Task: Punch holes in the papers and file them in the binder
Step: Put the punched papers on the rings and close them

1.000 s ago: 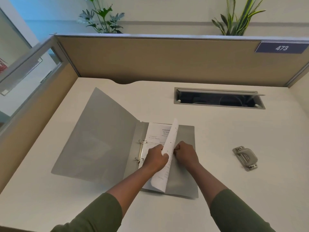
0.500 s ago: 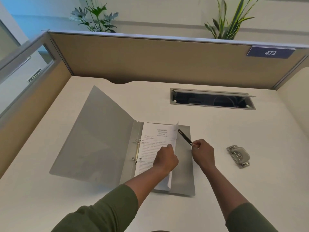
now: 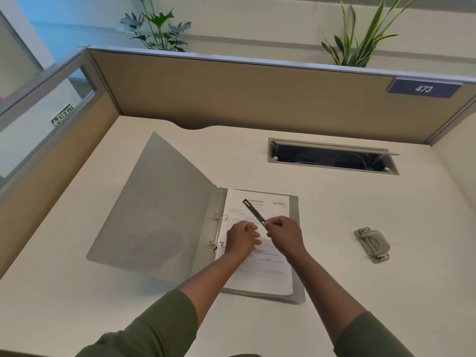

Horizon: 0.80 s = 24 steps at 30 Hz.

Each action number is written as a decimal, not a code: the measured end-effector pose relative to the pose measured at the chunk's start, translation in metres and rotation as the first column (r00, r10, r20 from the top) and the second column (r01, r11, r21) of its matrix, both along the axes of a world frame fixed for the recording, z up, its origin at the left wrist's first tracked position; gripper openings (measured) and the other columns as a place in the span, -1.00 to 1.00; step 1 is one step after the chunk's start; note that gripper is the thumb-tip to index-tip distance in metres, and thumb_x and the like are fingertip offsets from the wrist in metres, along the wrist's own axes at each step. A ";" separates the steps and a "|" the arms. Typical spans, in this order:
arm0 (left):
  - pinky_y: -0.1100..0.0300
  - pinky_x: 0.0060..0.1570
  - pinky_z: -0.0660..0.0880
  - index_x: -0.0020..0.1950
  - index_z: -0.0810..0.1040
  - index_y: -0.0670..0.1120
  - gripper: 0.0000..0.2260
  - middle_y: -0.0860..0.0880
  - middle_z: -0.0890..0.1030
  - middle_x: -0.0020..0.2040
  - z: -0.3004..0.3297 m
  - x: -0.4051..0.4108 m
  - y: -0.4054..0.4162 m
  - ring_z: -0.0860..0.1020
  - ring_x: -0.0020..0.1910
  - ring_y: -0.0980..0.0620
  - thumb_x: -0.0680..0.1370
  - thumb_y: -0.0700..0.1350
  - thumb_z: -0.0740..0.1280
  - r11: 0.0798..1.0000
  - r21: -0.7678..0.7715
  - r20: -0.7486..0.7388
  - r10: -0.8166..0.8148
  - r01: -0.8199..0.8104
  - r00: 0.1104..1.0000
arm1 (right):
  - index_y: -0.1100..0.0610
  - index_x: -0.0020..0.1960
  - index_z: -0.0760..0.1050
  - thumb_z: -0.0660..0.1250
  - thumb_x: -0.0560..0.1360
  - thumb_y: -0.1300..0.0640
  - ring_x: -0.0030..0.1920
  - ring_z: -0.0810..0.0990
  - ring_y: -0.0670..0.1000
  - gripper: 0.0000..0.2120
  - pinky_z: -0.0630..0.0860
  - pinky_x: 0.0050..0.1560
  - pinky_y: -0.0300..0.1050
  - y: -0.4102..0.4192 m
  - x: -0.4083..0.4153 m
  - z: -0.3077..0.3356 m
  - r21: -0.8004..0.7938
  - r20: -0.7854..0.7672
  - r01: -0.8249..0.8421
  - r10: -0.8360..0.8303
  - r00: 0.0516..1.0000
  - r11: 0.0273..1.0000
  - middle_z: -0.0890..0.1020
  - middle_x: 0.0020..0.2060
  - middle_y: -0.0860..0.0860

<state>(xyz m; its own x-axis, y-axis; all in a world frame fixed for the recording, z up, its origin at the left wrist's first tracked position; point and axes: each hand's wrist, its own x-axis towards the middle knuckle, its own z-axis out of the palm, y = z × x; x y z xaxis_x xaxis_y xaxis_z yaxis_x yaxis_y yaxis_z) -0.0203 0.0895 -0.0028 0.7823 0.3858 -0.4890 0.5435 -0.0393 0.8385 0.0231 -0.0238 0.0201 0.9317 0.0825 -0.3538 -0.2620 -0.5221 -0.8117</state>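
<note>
A grey ring binder (image 3: 164, 217) lies open on the desk, its front cover raised to the left. Printed papers (image 3: 265, 269) lie flat on its right half, beside the two metal rings (image 3: 219, 230). My left hand (image 3: 242, 238) rests on the papers near the rings, fingers curled and holding nothing that I can see. My right hand (image 3: 286, 233) pinches one end of a thin black strip (image 3: 253, 211), which points up and left over the top of the page. A grey hole punch (image 3: 372, 244) sits on the desk to the right, apart from both hands.
A rectangular cable opening (image 3: 332, 157) is set into the desk behind the binder. Tan partition walls (image 3: 231, 91) close off the back and left side; a "473" sign (image 3: 423, 88) hangs at the right. Plants stand beyond the partition.
The lifted page has been laid flat on the stack. My right hand picked up the black strip from the binder's right side and carried it left over the papers.
</note>
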 end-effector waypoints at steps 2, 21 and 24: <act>0.11 -0.27 0.56 -0.02 0.58 -0.14 -0.83 -0.13 0.68 -0.13 0.001 -0.003 0.015 0.67 -0.26 -0.03 0.61 -0.16 0.19 0.992 -0.083 0.024 0.101 -0.099 0.995 | 0.11 -0.20 0.63 0.36 0.44 0.17 -0.20 0.69 -0.01 -0.91 0.58 -0.13 -0.09 0.008 -0.008 -0.004 0.051 -0.052 0.001 0.002 0.999 0.999 0.70 -0.26 -0.03; 0.21 -0.29 0.55 -0.19 0.66 -0.02 -0.88 -0.12 0.70 -0.21 0.010 -0.023 0.092 0.67 -0.28 -0.02 0.45 -0.24 0.46 0.990 0.131 0.050 -0.063 0.056 0.997 | 0.13 0.02 0.64 0.37 0.52 0.09 -0.18 0.72 -0.05 -0.85 0.55 -0.18 -0.22 0.061 -0.015 -0.008 0.111 -0.089 -0.211 0.221 0.971 0.971 0.71 -0.12 0.00; 0.11 -0.21 0.61 -0.21 0.69 -0.01 -0.88 -0.11 0.71 -0.26 0.010 -0.023 0.101 0.69 -0.27 -0.03 0.44 -0.23 0.45 0.969 0.215 0.031 -0.129 0.120 0.991 | 0.15 -0.04 0.65 0.40 0.51 0.11 -0.23 0.71 -0.08 -0.88 0.46 -0.29 -0.29 0.073 -0.014 -0.005 0.128 -0.117 -0.230 0.245 0.962 0.965 0.72 -0.18 0.02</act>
